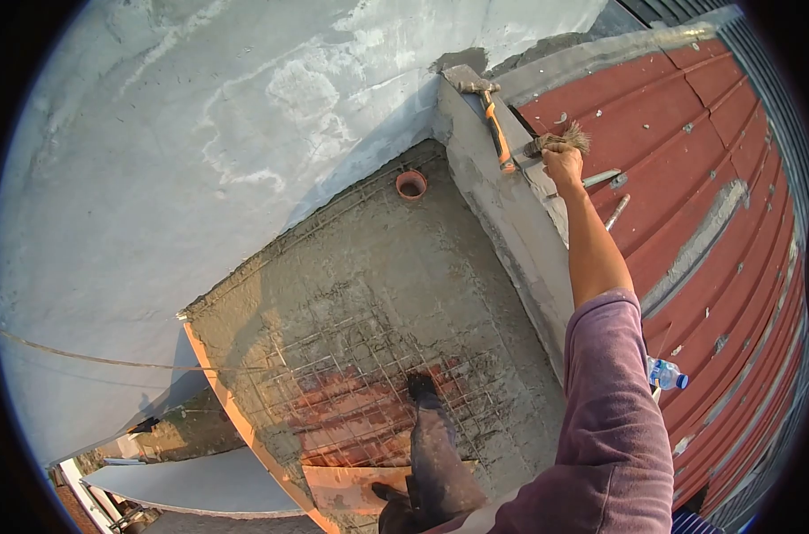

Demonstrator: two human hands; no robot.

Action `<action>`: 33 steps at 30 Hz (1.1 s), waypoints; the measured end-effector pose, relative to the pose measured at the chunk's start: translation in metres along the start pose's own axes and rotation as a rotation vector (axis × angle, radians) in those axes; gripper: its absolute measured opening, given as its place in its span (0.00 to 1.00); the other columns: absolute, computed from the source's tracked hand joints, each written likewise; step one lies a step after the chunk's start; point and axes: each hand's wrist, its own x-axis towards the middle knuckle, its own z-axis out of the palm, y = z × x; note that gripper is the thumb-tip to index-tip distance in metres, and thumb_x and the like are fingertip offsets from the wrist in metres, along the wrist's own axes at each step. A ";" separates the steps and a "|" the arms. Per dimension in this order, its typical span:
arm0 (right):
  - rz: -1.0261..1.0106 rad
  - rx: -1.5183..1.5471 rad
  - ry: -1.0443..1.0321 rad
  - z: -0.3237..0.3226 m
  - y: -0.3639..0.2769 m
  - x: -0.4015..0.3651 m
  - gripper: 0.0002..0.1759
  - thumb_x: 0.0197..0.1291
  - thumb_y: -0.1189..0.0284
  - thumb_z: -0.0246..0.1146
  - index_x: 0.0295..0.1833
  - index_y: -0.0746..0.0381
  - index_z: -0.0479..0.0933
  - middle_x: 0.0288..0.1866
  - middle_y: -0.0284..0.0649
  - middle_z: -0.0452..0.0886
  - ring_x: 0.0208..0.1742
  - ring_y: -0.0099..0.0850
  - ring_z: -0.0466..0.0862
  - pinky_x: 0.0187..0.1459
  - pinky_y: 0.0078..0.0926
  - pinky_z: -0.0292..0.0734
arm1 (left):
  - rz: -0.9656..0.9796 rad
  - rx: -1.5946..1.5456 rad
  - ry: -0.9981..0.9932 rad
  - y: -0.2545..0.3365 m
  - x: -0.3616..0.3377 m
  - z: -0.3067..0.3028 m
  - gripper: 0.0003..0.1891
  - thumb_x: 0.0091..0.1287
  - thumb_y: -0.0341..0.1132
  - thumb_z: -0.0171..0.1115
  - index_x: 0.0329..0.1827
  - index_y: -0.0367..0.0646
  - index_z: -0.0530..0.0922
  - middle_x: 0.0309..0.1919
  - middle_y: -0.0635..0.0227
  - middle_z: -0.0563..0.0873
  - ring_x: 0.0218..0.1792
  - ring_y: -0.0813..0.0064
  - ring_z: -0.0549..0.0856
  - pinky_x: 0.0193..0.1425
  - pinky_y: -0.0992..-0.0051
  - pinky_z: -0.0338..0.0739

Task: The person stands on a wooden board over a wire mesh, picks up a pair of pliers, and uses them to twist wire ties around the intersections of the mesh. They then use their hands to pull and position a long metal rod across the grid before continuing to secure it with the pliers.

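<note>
My right hand reaches out over the ledge at the edge of the red roof, its fingers closed on a brush. The worn, straw-coloured bristles spread toward the roof. Just left of the hand lies a hammer with an orange and black handle, its head against the grey wall. The top of the concrete ledge runs beneath both. Close below my wrist, a thin grey bar and a short pale stick rest on the roof sheets. My left hand is out of view.
Wet concrete partly covers a rebar mesh below me, where my boot stands. An orange pipe end pokes up near the wall. Formwork board edges the slab. A water bottle lies on the red roof.
</note>
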 end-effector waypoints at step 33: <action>-0.260 -0.234 0.224 0.013 -0.055 -0.079 0.20 0.66 0.59 0.65 0.37 0.68 0.84 0.29 0.55 0.84 0.32 0.48 0.86 0.41 0.44 0.80 | 0.135 0.078 0.050 0.150 -0.023 0.010 0.18 0.71 0.44 0.65 0.55 0.40 0.86 0.47 0.59 0.91 0.50 0.62 0.87 0.59 0.64 0.81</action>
